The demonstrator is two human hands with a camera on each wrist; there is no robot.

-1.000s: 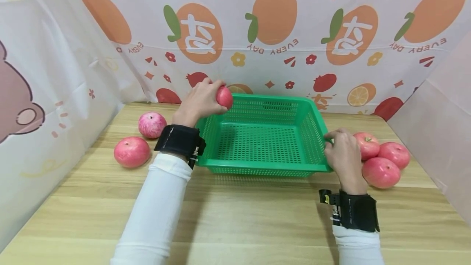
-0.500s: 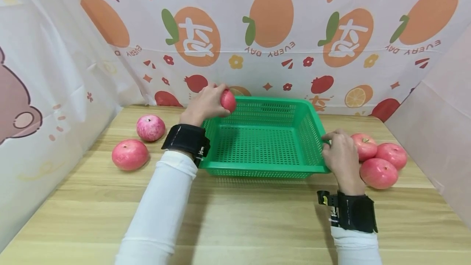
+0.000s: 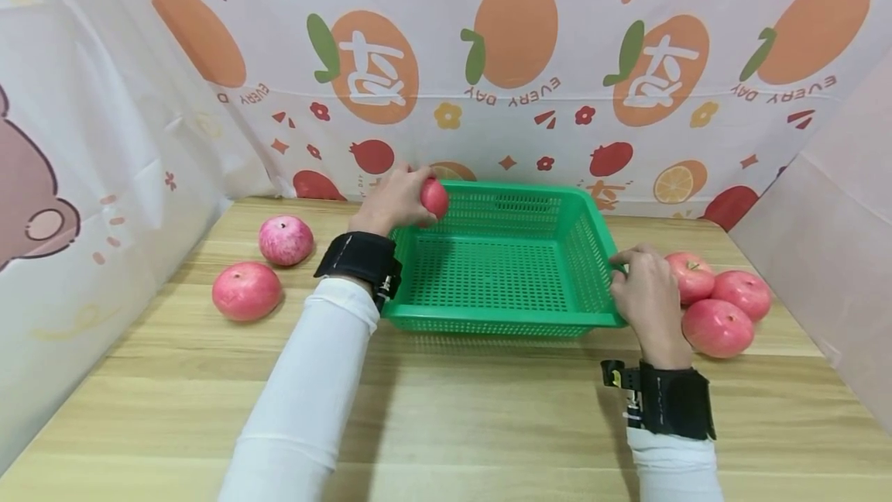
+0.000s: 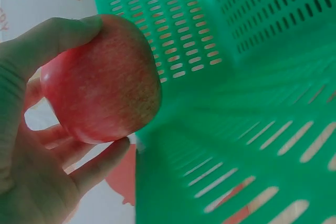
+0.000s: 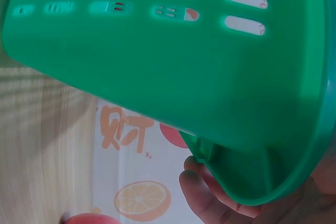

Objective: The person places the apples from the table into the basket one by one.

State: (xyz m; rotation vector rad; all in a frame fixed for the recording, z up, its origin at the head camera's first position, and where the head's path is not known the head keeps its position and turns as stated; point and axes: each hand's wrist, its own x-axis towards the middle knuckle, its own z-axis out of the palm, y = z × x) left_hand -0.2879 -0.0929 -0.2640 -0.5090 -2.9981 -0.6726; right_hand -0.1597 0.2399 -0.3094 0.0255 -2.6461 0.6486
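Left hand [image 3: 392, 198] grips a red apple [image 3: 435, 197], fingers and thumb curled round it, held above the far left corner of the green perforated basket [image 3: 496, 324]. Right hand [image 3: 646, 294] holds the basket's right rim, fingers curled over the edge. Just right of that hand: three apples [image 3: 725, 297] clustered on the wooden table [image 3: 488, 409]. Left of the left forearm: two apples [image 3: 265, 266], apart from the basket.
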